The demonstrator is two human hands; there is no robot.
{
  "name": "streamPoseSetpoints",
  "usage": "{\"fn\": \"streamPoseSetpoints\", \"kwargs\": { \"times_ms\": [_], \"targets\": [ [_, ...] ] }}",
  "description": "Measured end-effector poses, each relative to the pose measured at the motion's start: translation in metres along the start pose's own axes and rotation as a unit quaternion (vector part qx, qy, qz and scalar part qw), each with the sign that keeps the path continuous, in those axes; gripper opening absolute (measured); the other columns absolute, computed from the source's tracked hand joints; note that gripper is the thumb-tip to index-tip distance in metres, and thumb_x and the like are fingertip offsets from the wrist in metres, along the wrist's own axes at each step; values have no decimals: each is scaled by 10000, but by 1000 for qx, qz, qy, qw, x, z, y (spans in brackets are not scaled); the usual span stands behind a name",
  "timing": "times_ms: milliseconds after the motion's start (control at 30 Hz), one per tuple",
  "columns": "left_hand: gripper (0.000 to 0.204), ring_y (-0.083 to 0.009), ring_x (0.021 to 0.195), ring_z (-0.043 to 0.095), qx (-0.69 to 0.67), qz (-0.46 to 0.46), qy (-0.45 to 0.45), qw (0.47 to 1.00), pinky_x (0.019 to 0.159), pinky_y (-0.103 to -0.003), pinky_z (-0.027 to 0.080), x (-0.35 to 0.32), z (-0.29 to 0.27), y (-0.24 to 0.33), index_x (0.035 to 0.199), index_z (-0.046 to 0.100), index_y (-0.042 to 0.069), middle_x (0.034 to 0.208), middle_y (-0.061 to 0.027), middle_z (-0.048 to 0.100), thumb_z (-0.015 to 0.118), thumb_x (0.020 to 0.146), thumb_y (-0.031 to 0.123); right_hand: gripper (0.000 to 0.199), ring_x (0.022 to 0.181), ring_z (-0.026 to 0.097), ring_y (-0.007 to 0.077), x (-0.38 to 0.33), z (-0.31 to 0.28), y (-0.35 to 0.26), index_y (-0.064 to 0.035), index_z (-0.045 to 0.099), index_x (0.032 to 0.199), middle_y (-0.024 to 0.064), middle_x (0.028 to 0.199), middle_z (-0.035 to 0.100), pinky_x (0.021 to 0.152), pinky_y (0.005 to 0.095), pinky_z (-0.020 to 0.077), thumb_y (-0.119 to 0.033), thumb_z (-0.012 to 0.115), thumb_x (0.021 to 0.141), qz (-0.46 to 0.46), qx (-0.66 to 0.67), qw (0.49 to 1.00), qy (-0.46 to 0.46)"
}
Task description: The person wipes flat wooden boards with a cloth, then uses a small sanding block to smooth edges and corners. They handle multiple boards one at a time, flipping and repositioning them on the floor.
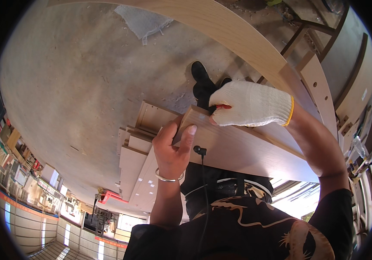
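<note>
A black corded earpiece hangs before a long, pale wooden panel; bare left hand clasps its end, white-gloved right hand curls at its edge, contents unclear. Apparently edge handling, needing steady support.

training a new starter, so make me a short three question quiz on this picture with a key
1. Multiple choice: what colour is the cuff edge of the glove on the right hand? A) blue B) yellow C) green
2. True or false: the left hand, which holds one end of the wooden board, also wears a glove.
3. Fill in the missing word: a silver-coloured ____ circles the left wrist.

Key: 1. B. 2. False; the left hand is ungloved. 3. Bangle.
</note>
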State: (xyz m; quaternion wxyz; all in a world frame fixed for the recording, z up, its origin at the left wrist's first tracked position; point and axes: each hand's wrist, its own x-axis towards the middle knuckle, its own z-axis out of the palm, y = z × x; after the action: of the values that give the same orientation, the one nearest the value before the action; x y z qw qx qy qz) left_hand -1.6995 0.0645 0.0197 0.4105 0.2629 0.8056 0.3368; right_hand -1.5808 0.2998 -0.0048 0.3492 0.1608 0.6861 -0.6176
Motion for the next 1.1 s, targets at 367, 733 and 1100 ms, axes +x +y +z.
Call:
{"fn": "streamPoseSetpoints", "kwargs": {
  "times_ms": [367,733,1100],
  "targets": [
    [316,-253,824,691,12,-29,-21,999,782,-333,542,-1,-4,1,1187,735,-34,957,-174,740,797,958,174,418,611,640,300,-4,3,-1,30,658,845,189,694,624,575,423,493,-372,621,950,-22,4,999,24],
    [314,-195,819,671,-18,-36,-12,999,769,-308,533,-1,-2,2,1185,738,-39,933,-143,733,799,961,171,414,633,663,296,-4,-1,-4,34,674,881,192,717,642,625,421,516,-371,641,965,21,-4,1000,-8],
    [339,-252,856,703,5,-39,-17,999,808,-328,545,0,-2,5,1208,732,-32,989,-179,752,791,973,205,438,663,654,331,4,-8,-14,26,676,874,201,727,625,627,443,516,-404,627,944,30,46,998,-10]
  ]
}}
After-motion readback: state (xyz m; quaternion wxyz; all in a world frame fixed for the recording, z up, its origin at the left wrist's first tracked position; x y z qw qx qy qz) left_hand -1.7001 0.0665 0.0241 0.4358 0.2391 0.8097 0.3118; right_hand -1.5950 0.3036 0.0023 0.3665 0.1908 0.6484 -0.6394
